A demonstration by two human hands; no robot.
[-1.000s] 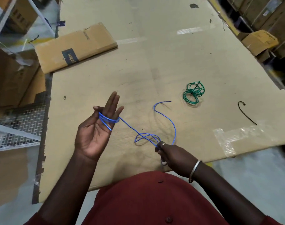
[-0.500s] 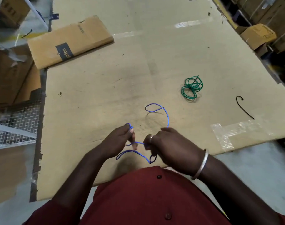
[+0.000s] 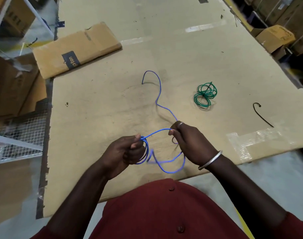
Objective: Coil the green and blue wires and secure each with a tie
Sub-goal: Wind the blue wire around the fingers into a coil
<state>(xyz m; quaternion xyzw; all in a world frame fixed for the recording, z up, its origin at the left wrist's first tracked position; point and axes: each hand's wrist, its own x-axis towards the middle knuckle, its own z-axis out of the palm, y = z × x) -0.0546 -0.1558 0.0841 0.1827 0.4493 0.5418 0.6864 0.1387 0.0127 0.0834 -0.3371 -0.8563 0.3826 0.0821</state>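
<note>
1. A large cardboard sheet (image 3: 181, 54) covers the work surface. A clear tape patch (image 3: 247, 142) sits near its right front edge, and a flattened carton (image 3: 88, 47) lies at the far left.
2. The left hand (image 3: 125, 152) clenches loops of the blue wire (image 3: 160, 92). The right hand (image 3: 190, 142) pinches the same wire, and the tail trails away across the sheet.
3. The coiled green wire (image 3: 205, 96) lies apart, to the right of that tail. A black cable tie (image 3: 263, 116) lies farther right.
4. There is grey floor (image 3: 276, 178) below, wire mesh (image 3: 26, 133) at the left and a cardboard box (image 3: 275, 37) at the far right.

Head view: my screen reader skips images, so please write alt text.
The left hand grips loops of a blue wire and the right hand pinches its trailing strand, above a cardboard-covered table. A coiled green wire and a black tie lie to the right.
</note>
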